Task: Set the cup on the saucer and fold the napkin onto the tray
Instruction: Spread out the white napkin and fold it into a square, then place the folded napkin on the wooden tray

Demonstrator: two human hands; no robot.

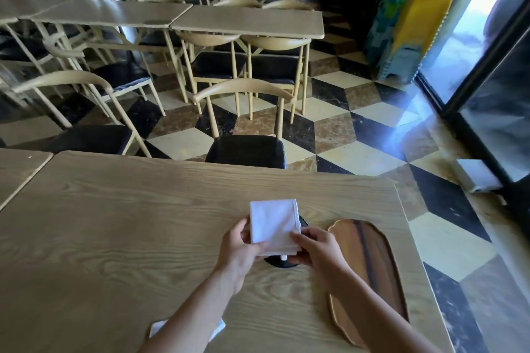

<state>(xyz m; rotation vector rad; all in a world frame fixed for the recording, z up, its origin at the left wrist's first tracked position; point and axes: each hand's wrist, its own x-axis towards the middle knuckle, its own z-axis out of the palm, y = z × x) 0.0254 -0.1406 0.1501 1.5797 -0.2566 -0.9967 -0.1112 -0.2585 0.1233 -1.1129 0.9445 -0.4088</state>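
A folded white napkin [274, 225] is held up above the wooden table [129, 223] by both hands. My left hand [239, 246] pinches its lower left edge and my right hand [318, 248] grips its lower right corner. Under the napkin and hands lies a black saucer [279, 263], mostly hidden; the cup is not visible. A long wooden tray [372, 261] lies on the table just to the right of my right hand, with nothing on it.
Another white cloth [157, 328] peeks out beneath my left forearm near the front edge. A black-seated chair [246, 149] stands at the table's far side. The table's right edge drops to a tiled floor [358, 135]; a glass door is at far right.
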